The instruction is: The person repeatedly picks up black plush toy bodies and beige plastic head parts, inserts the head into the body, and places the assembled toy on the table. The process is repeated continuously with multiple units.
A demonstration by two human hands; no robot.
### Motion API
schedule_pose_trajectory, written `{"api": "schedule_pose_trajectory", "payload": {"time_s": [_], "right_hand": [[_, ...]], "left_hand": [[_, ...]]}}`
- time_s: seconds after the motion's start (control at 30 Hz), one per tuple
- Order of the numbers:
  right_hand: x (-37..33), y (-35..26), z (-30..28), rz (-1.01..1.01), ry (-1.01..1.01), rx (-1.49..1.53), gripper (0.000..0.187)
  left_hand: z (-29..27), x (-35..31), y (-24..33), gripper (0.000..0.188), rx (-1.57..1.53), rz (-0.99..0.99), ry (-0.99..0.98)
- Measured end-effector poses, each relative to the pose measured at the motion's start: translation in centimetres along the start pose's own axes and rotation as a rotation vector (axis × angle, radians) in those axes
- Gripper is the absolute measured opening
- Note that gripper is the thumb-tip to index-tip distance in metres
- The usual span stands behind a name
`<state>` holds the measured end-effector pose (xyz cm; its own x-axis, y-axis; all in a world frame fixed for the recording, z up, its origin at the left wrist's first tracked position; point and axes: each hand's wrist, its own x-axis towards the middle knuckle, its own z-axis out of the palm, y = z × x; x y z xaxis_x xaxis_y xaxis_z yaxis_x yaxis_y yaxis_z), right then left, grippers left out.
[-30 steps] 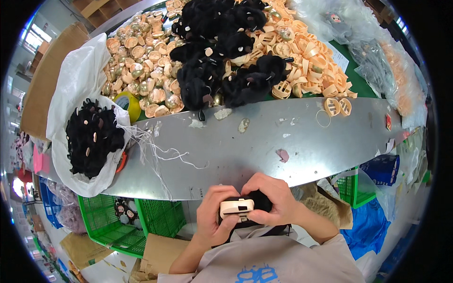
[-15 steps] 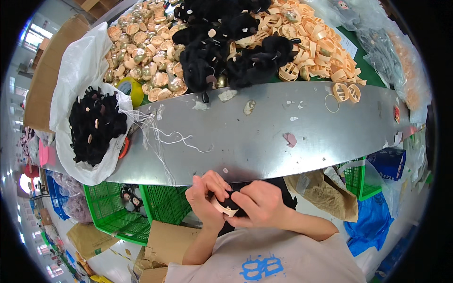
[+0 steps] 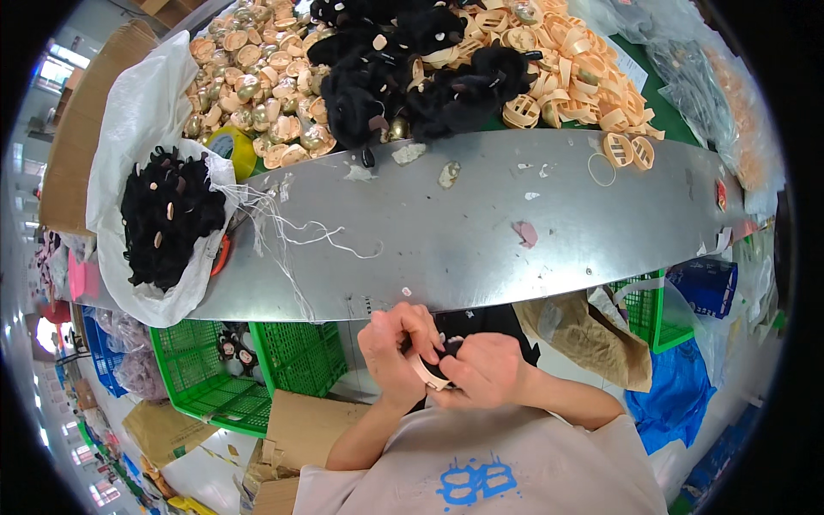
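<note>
Fingers of your left hand (image 3: 393, 350) and right hand (image 3: 491, 369) grip the peach plastic piece (image 3: 426, 374) and black fabric (image 3: 448, 350), between your shirt (image 3: 566, 468) and the metal table (image 3: 446, 249). Press evenly along the rim (some fingertips are hidden); lopsided pressure could skew it.

You hold a peach plastic piece (image 3: 431, 377) with black fabric (image 3: 450, 349), and your pale beige shirt (image 3: 566, 459) bears a splashed blue print (image 3: 476, 482). Your counter (image 3: 463, 257) is silver-grey, the plush heap (image 3: 365, 90) black, the tape roll (image 3: 244, 156) yellow, the lattice-sided baskets (image 3: 296, 359) green.
</note>
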<state>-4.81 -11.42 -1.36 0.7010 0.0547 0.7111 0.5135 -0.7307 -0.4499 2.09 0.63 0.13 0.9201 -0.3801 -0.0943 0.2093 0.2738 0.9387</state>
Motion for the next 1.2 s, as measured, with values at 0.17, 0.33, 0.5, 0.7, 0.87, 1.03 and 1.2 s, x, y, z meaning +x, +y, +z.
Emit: {"api": "schedule_pose_trajectory", "payload": {"time_s": [0.17, 0.33, 0.5, 0.7, 0.87, 1.03, 1.2], "right_hand": [[0.6, 0.3, 0.3, 0.145, -0.011, 0.038, 0.027], [0.1, 0.5, -0.1, 0.648, 0.029, 0.4, 0.023], [0.7, 1.2, -1.2, 1.043, 0.152, 1.013, 0.024], [0.8, 2.4, -1.9, 0.977, -0.231, 1.002, 0.039], [1.5, 2.5, -2.1, 0.971, -0.224, 1.027, 0.044], [0.4, 2.3, -1.6, 0.962, -0.217, 1.079, 0.045], [0.1, 2.4, -1.9, 0.837, -0.222, 0.913, 0.042]], "left_hand": [[-0.3, 1.2, 0.8, 0.059, 0.112, -0.1, 0.066], [-0.8, 0.9, 1.1, 0.068, 0.042, -0.07, -0.046], [-1.9, 0.2, 0.2, 0.058, 0.369, 0.225, -0.092], [-2.4, -1.1, 0.7, 0.045, 0.291, 0.128, -0.271], [-2.1, -0.8, 1.9, 0.043, 0.143, 0.014, -0.278], [-2.6, -0.6, 1.1, 0.046, 0.083, -0.062, -0.308], [-2.5, 0.5, 2.0, 0.052, 0.365, -0.069, -0.409]]}}
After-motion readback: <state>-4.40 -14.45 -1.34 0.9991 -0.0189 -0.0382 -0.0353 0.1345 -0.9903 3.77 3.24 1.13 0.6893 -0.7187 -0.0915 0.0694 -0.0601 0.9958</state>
